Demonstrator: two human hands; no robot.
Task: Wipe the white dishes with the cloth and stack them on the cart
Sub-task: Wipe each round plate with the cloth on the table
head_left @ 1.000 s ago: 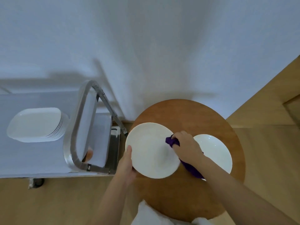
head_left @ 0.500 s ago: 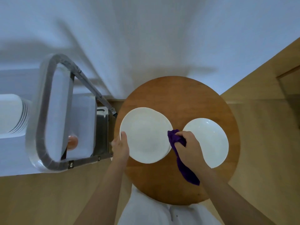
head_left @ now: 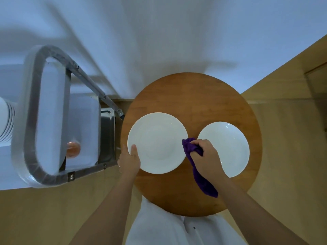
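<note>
Two white dishes lie flat on the round wooden table (head_left: 194,96), side by side and apart: the left dish (head_left: 157,142) near the cart, the right dish (head_left: 224,147) toward the table's far side. We note the left hand (head_left: 129,160) gripping the left dish at its near-left rim, thumb laid over the top edge, fingers hidden below the rim. The right hand (head_left: 207,158) is closed around a bunched purple cloth (head_left: 192,147); the cloth's upper end sits at the right edge of the left dish, touching or just short of it, we cannot tell which, and its tail hangs down over the table toward us.

Step in hand, as we judge it: wiping of the left dish is finishing or finished, with the cloth at the rim and not on the face. The right dish looks untouched by either hand.

The cart (head_left: 53,117) stands just left of the table, its metal handle frame toward us. A stack of white dishes (head_left: 5,119) shows at the frame's left edge, mostly cut off.

Next move, by our reckoning: lift the left dish clear of the table with the left hand, carry it over the handle frame, and set it squarely on the stack. One-handed rim grip on glazed ware; slip is the risk.
</note>
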